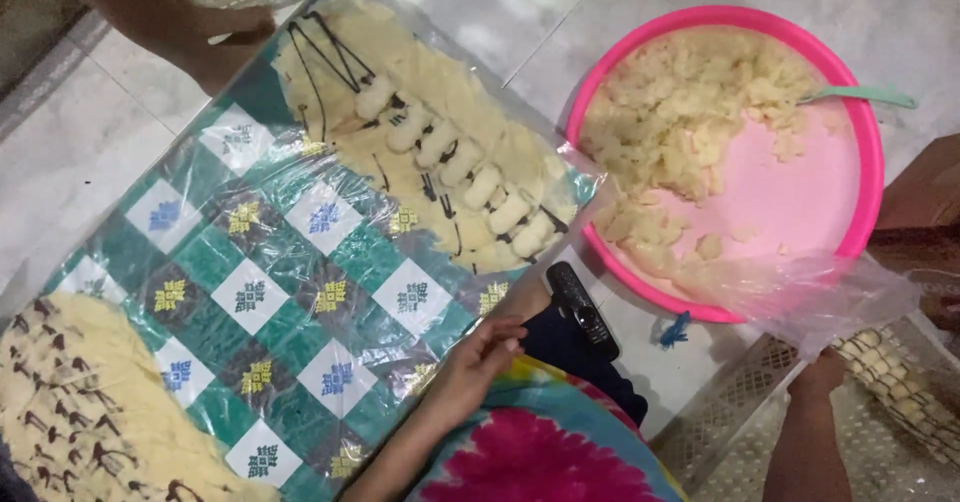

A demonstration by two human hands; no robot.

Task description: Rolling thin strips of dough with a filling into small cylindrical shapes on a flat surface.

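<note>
On checked mat [290, 292], left hand [478, 357] rests; right hand [820, 374] grips plastic sheet [800, 297]

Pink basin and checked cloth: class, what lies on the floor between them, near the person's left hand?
In the head view, a black remote control lies on the pale floor between the pink basin and the checked cloth, just beyond the left hand.

Even overhead light, soft shadows, slight blur

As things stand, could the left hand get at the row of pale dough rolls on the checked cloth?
Probably yes: the left hand rests open at the cloth's near edge, and nothing stands between it and the pale dough rolls.
</note>
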